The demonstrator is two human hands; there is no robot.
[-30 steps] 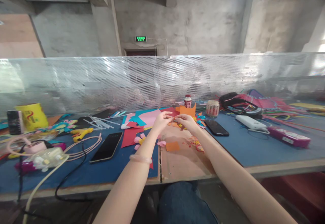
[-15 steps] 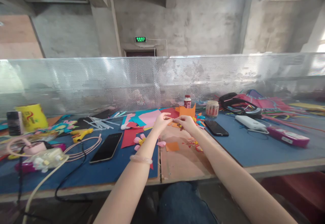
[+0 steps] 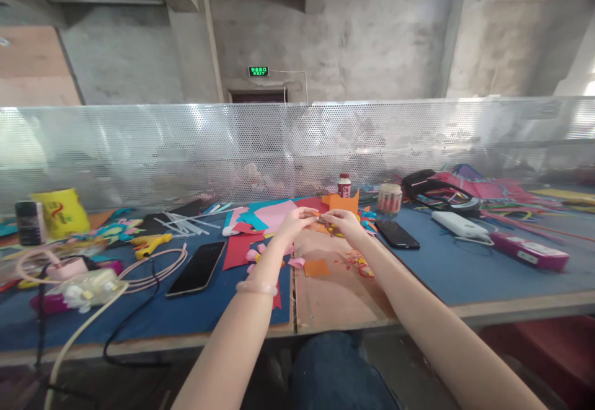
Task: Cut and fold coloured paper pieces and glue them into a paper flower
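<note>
My left hand (image 3: 296, 222) and my right hand (image 3: 343, 222) meet above the middle of the table, fingertips almost touching. A small orange paper piece (image 3: 319, 216) shows at the pinched tips of my left hand. The fingers of my right hand are closed too; what they grip is too small and covered to make out, though a bit of yellow shows just under them. Below my left forearm lies a pink paper flower (image 3: 253, 255), partly hidden. An orange paper square (image 3: 317, 267) and red and yellow scraps (image 3: 357, 261) lie on the bare wood board nearby.
A folded orange sheet (image 3: 344, 201), a red-labelled bottle (image 3: 344, 185) and a jar (image 3: 389, 199) stand behind my hands. Phones (image 3: 196, 268) lie on both sides. Left are a yellow glue gun (image 3: 151, 244), cables and white sticks (image 3: 186, 224); right, a power bank (image 3: 459, 224).
My fingertips have shifted slightly, and a bit of orange now shows between them. The view has moved a little; the things on the table look the same.
</note>
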